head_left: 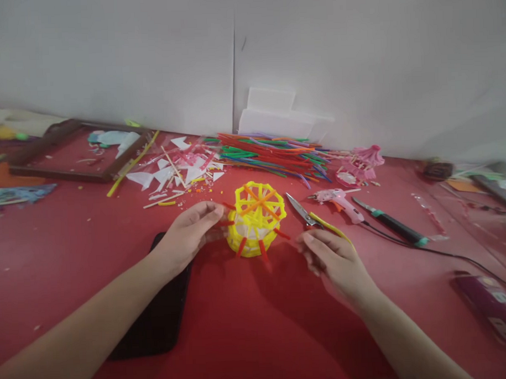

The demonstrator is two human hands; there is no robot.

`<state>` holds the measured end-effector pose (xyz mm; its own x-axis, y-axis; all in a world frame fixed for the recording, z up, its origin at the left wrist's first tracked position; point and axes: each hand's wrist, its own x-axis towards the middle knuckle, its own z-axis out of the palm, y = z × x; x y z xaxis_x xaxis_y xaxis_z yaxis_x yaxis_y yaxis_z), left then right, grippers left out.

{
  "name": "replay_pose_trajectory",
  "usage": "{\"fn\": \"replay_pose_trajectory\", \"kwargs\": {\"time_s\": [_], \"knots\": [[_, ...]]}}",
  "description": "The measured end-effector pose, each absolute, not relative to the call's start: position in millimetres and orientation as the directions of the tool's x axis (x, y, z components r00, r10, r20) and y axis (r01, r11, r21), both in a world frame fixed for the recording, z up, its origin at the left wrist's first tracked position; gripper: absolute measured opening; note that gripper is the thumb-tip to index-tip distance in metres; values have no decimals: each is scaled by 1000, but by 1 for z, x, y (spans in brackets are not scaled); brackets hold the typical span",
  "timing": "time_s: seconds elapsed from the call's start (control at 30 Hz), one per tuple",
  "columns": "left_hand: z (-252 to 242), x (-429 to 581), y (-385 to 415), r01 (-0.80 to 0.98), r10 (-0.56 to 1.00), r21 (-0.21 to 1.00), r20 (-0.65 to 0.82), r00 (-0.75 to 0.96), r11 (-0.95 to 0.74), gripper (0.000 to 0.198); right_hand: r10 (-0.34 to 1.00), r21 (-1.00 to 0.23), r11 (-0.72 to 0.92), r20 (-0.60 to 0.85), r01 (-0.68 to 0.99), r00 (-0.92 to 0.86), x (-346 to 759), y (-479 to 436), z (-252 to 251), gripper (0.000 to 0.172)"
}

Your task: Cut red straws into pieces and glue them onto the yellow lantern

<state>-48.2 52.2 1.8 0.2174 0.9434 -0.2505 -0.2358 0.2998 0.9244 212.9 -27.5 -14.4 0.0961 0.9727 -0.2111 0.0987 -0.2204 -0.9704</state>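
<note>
A small round openwork piece built of yellow pipe cleaners [254, 233] stands on the red table, with orange spokes crossing its top ring and red pipe-cleaner ends sticking out around its side. My left hand [196, 233] pinches it at its left edge, by the red ends. To its right, my right hand [330, 258] hovers apart from it, fingers loosely bent and slightly blurred, with nothing visible between them. Just beyond that hand lie scissors [301, 207], their handles partly hidden, and a yellow pipe cleaner [326, 224].
A dark phone [152, 320] lies under my left forearm. Pipe cleaners [272, 155] are heaped at the back beside white scraps [190, 169]. At the right are a pink glue gun [340, 203], a black-and-green tool [397, 227] and a cable. A brown frame [61, 175] sits back left.
</note>
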Motion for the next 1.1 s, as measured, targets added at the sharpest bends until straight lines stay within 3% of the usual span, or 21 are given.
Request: {"fn": "replay_pose_trajectory", "kwargs": {"time_s": [0.17, 0.37, 0.57, 0.93, 1.03, 1.1], "knots": [[-7, -50, 50, -126, 941, 962, -200, 272, 241, 30, 936, -915, -321, -345, -244, 66, 198, -23, -20, 39], [-15, -53, 52, -12, 945, 980, -187, 270, 197, 28, 890, -806, -421, -455, -416, -18, 197, -21, -11, 37], [-14, -53, 52, 45, 945, 984, -176, 276, 170, 29, 875, -786, -478, -467, -393, -130, 194, -23, -12, 31], [-16, -50, 50, 8, 952, 983, -177, 249, 181, 32, 878, -795, -475, -456, -377, -145, 190, -24, -12, 30], [-16, -50, 50, -10, 955, 982, -183, 232, 191, 32, 913, -875, -407, -394, -264, -101, 190, -26, -15, 31], [-18, -50, 50, -6, 959, 983, -179, 219, 185, 32, 965, -963, -262, -259, -66, -39, 190, -30, -17, 30]]}}
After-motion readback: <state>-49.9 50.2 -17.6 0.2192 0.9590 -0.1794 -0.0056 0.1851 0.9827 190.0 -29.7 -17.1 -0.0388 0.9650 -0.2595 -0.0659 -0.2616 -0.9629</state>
